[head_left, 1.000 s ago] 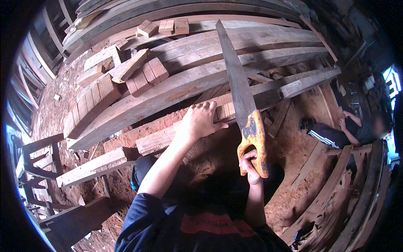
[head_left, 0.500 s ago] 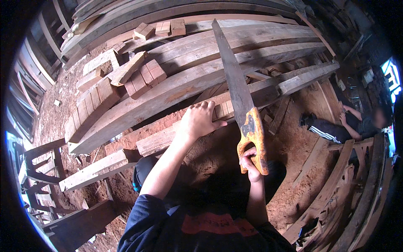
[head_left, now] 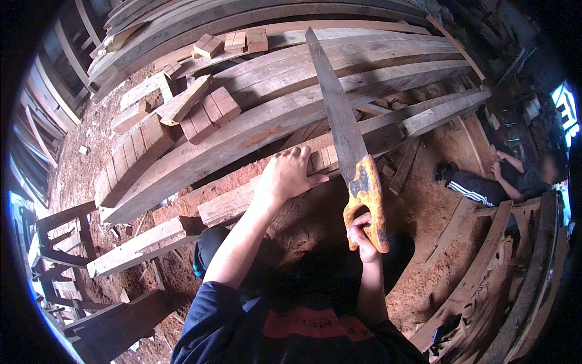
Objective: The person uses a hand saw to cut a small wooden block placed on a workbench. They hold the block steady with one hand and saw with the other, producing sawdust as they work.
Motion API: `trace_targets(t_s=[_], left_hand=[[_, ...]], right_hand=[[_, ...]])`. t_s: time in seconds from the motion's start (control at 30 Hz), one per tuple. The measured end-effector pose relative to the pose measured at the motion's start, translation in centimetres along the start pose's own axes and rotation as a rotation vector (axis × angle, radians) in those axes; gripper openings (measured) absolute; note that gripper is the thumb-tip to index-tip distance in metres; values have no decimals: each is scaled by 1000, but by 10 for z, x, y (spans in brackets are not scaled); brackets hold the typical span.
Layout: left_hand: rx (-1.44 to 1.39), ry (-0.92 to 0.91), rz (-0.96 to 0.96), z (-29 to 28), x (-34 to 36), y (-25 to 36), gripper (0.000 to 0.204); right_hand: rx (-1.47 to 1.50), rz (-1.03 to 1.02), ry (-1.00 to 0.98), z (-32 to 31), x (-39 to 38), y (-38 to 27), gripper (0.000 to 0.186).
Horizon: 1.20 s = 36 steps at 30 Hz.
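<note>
A handsaw (head_left: 339, 112) with a long grey blade and a worn yellow-and-black handle points away from me. Its grip is in my right hand (head_left: 362, 239), whose fingers are closed through the handle opening. The blade passes over a narrow wooden beam (head_left: 227, 205) lying crosswise in front of my knees; whether its teeth touch the wood I cannot tell. My left hand (head_left: 290, 171) rests on top of that beam, left of the saw, thumb out to the side. Pale small wood pieces (head_left: 323, 158) show between that hand and the blade.
Thick timbers (head_left: 267, 121) lie beyond the beam, with stacked cut blocks (head_left: 209, 115) on their left part. A shorter beam (head_left: 142, 242) is at left. Reddish sawdust (head_left: 424, 242) covers the ground. Another person (head_left: 503, 176) sits at the right, near long curved boards (head_left: 485, 273).
Hardly anything differs. The view has shifted very slightly; the saw and both my hands keep their places on and over the beam.
</note>
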<state>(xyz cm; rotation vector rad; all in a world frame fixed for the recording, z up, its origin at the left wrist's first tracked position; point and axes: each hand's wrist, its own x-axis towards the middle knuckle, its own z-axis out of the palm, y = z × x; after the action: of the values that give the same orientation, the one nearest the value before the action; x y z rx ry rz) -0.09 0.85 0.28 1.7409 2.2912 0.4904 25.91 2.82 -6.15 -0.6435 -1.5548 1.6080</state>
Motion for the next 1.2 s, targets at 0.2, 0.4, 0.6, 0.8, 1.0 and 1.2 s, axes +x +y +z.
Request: trace_targets(t_s=[0.2, 0.4, 0.6, 0.8, 1.0, 1.2], left_hand=[[-18, -20, -18, -1, 0, 1, 77], [-6, -4, -7, -2, -1, 0, 76], [16, 11, 5, 1, -1, 0, 78], [16, 45, 37, 7, -1, -3, 79], [1, 7, 22, 7, 0, -3, 79], [12, -1, 6, 3, -2, -1, 78]], right_hand=[[41, 17, 0, 4, 1, -4, 16], [9, 17, -21, 4, 0, -3, 17], [-248, -97, -13, 13, -5, -1, 17], [78, -9, -75, -19, -2, 23, 18], [176, 46, -63, -8, -4, 16, 16], [128, 37, -40, -4, -3, 15, 12]])
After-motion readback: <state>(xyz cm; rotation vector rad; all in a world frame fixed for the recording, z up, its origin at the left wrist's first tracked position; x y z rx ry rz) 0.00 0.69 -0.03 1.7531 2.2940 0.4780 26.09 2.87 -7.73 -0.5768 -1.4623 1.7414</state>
